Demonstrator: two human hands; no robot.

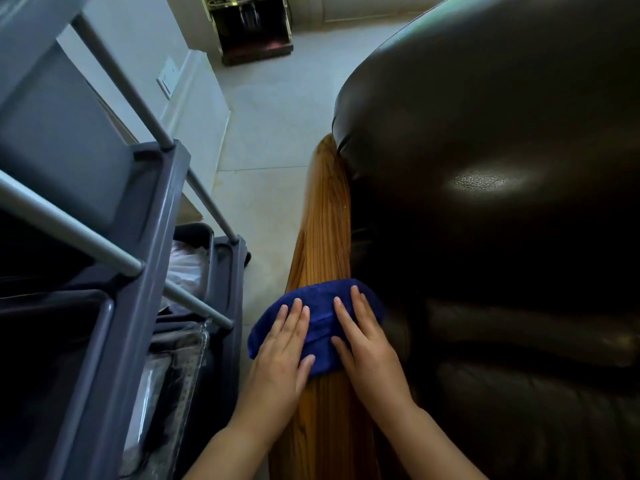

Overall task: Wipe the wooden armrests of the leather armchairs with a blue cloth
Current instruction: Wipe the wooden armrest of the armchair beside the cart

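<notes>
Our left hand (282,348) and right hand (363,344) lie flat with fingers spread, pressing a blue cloth (317,327) draped across the wooden armrest (323,216). Just right of it bulges the dark leather armchair (491,168). To our left stands a grey cart (152,244); beyond it is pale floor (270,109).

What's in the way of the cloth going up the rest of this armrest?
Nothing visible. Both hands, left and right, press the blue cloth flat on the wooden armrest, whose top runs bare ahead to its far end. The grey cart stands apart, to the left.
</notes>
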